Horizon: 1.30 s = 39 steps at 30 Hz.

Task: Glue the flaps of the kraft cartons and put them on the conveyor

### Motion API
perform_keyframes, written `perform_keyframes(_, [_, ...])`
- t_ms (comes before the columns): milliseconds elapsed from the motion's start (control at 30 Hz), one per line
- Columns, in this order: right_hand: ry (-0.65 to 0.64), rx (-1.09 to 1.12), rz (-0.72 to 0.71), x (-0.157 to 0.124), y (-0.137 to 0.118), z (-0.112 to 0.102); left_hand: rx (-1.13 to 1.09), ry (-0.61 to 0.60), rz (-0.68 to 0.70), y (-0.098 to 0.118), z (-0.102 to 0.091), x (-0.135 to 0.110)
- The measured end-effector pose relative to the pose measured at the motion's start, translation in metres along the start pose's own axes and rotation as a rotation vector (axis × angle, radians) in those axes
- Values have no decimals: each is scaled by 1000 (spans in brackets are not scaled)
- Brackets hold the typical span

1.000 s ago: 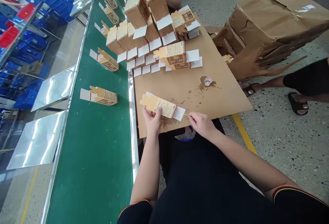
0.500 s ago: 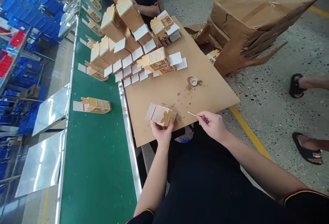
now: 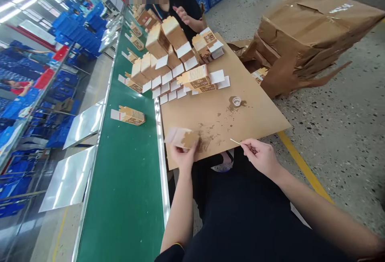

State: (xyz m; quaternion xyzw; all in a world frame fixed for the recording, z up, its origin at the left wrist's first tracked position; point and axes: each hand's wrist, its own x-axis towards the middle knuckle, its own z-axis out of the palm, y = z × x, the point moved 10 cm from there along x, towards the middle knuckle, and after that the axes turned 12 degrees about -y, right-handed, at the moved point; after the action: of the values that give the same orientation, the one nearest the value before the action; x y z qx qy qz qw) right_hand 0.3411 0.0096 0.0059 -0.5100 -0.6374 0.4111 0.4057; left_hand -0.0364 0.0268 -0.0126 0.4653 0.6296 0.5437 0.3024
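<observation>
My left hand (image 3: 184, 157) is closed around the lower side of a small carton (image 3: 188, 138), which is blurred by motion. The carton's white flap points left, and it is held over the brown cardboard sheet (image 3: 195, 111) close to the green belt. Between thumb and fingers my right hand (image 3: 260, 155) pinches a cotton swab (image 3: 235, 141), its white tip pointing up and left. Beyond the swab, a small clear cap (image 3: 236, 101) sits in a dark wet patch on the sheet. Wet smears lie beside the carton.
Stacked cartons (image 3: 171, 69) with white flaps fill the far side of the sheet. Several cartons stand along the green belt (image 3: 126, 181), the nearest one (image 3: 132, 115) at its middle. A co-worker (image 3: 183, 5) sits across. Large paper-wrapped bundles (image 3: 303, 29) stand on the floor at right.
My left hand has shifted the carton left, toward the belt. My right hand still holds the swab. The view has turned, and the co-worker's raised hand now shows.
</observation>
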Motion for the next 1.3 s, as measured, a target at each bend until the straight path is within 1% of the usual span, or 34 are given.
perform_keyframes(33, [4, 4, -4, 2, 0, -2, 22, 84, 35, 1, -35, 6])
perform_keyframes(67, [3, 11, -5, 4, 1, -2, 46, 184, 77, 3, -75, 9])
perform_keyframes(133, [-12, 26, -3, 9, 1, -1, 104, 315, 135, 2, -148, 13])
perform_keyframes(167, [-22, 32, -3, 12, 1, 0, 133, 368, 119, -3, -179, 14])
perform_keyframes(200, [-33, 38, -4, 15, 0, 2, 155, 404, 82, -9, -204, 13])
perform_keyframes(233, [-42, 44, -8, 18, -1, 5, 169, 426, 39, -15, -223, 12])
perform_keyframes(267, [-51, 49, -13, 21, -3, 7, 171, 427, -4, -21, -235, 11])
perform_keyframes(300, [-58, 54, -18, 23, -4, 9, 170, 420, -36, -25, -241, 10])
perform_keyframes(333, [-61, 60, -22, 25, -4, 10, 182, 421, -54, -24, -244, 7])
perform_keyframes(367, [-57, 66, -22, 26, -4, 9, 220, 454, -56, -19, -247, 3])
perform_keyframes(400, [-48, 71, -19, 27, -3, 7, 289, 518, -50, -9, -249, -4])
perform_keyframes(467, [-7, 68, -3, 25, 1, -3, 483, 704, 5, 23, -246, -19])
perform_keyframes(500, [20, 61, 8, 23, 3, -10, 569, 769, 60, 42, -237, -23])
perform_keyframes(533, [45, 53, 18, 22, 5, -17, 618, 778, 133, 59, -222, -20])
perform_keyframes(567, [67, 46, 27, 20, 7, -23, 628, 721, 215, 75, -199, -9])
perform_keyframes(600, [86, 43, 33, 18, 8, -29, 607, 608, 299, 88, -169, 8])
perform_keyframes(633, [101, 42, 38, 17, 8, -34, 568, 455, 379, 101, -132, 29])
perform_keyframes(667, [110, 43, 41, 16, 7, -38, 528, 282, 435, 111, -89, 52])
perform_keyframes(733, [122, 40, 43, 16, 5, -42, 483, -37, 531, 132, 3, 97])
perform_keyframes(800, [130, 32, 43, 15, 2, -46, 457, -320, 620, 148, 91, 134])
perform_keyframes(833, [138, 30, 44, 14, 1, -47, 452, -426, 645, 152, 127, 151])
perform_keyframes(867, [150, 30, 46, 13, 0, -49, 464, -494, 654, 154, 158, 167])
perform_keyframes(900, [164, 33, 49, 11, 0, -51, 493, -542, 656, 152, 183, 181])
perform_keyframes(933, [180, 36, 54, 8, 1, -53, 530, -573, 652, 149, 203, 194])
perform_keyframes(967, [195, 41, 59, 5, 3, -55, 572, -594, 646, 144, 218, 205])
perform_keyframes(1000, [205, 46, 64, 2, 4, -57, 610, -611, 641, 138, 229, 213])
perform_keyframes(1033, [213, 49, 68, -2, 6, -59, 640, -628, 639, 132, 237, 219])
perform_keyframes(1100, [227, 50, 74, -6, 8, -64, 661, -650, 640, 123, 243, 223])
perform_keyframes(1167, [241, 51, 69, -2, 7, -74, 649, -662, 639, 120, 239, 221])
perform_keyframes(1200, [243, 59, 61, 5, 6, -80, 639, -663, 636, 120, 234, 217])
perform_keyframes(1233, [240, 75, 48, 16, 4, -86, 630, -659, 632, 121, 228, 212])
perform_keyframes(1300, [216, 127, 6, 49, 0, -98, 626, -635, 633, 122, 208, 195])
